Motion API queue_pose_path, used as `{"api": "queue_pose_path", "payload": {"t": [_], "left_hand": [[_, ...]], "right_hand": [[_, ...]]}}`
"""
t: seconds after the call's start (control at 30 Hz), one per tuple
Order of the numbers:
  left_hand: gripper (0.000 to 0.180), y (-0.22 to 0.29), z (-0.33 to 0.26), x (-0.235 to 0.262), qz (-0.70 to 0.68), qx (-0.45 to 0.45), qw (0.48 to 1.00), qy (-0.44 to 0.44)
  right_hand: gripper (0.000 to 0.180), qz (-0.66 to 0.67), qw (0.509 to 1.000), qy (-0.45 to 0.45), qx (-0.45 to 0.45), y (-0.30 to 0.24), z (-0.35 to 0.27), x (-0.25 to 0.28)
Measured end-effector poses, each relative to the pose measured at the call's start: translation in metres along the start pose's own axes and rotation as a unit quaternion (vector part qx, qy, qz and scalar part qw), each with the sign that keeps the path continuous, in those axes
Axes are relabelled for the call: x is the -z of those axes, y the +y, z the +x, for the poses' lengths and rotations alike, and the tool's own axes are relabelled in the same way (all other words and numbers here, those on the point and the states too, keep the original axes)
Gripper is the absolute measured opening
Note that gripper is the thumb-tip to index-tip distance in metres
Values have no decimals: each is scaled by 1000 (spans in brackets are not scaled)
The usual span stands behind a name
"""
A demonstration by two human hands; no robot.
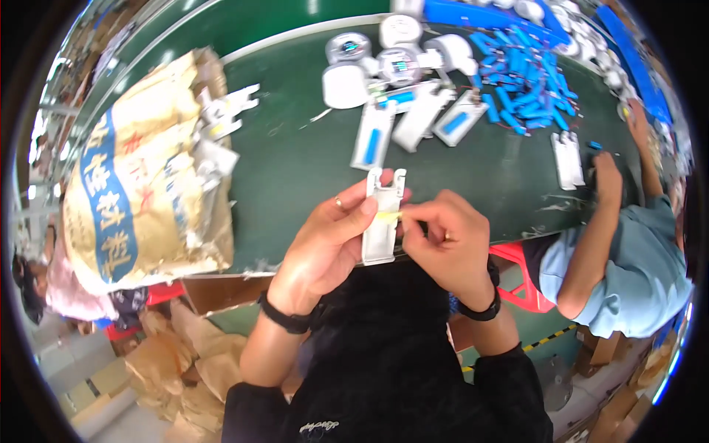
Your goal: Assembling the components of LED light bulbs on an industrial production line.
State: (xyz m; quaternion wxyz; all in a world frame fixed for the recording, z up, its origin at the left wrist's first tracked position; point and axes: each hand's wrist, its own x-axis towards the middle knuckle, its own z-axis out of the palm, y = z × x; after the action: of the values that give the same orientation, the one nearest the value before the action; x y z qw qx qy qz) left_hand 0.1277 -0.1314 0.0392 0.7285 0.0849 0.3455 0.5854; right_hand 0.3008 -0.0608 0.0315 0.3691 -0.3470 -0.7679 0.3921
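My left hand (pixel 323 245) is closed around a white plastic housing (pixel 379 242), long and narrow with two prongs at its far end, and holds it just above the table's near edge. Across the middle of the housing lies a small yellow strip (pixel 387 216), with my left thumb beside it. The fingertips of my right hand (pixel 452 230) pinch the right end of that strip. Beyond my hands, white housings with blue cylindrical cells (pixel 373 146) lie on the green table. Whether anything sits inside the held housing is too blurred to tell.
A large paper sack (pixel 148 184) of white plastic parts stands at the left. Far back are round white units (pixel 346 85) and a heap of blue wired cells (pixel 524 81). A co-worker in a light blue shirt (pixel 628 258) reaches in from the right, near two white housings (pixel 568 161).
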Motion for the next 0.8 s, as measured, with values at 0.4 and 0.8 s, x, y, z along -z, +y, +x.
{"api": "queue_pose_path", "payload": {"t": [0.4,0.8], "left_hand": [[50,-130,200,-130,31,-110,993,44],[23,-89,-122,70,325,-406,793,318]], "right_hand": [[15,500,824,257,-78,23,-58,97],[18,254,875,-404,-86,-56,-64,-64]]}}
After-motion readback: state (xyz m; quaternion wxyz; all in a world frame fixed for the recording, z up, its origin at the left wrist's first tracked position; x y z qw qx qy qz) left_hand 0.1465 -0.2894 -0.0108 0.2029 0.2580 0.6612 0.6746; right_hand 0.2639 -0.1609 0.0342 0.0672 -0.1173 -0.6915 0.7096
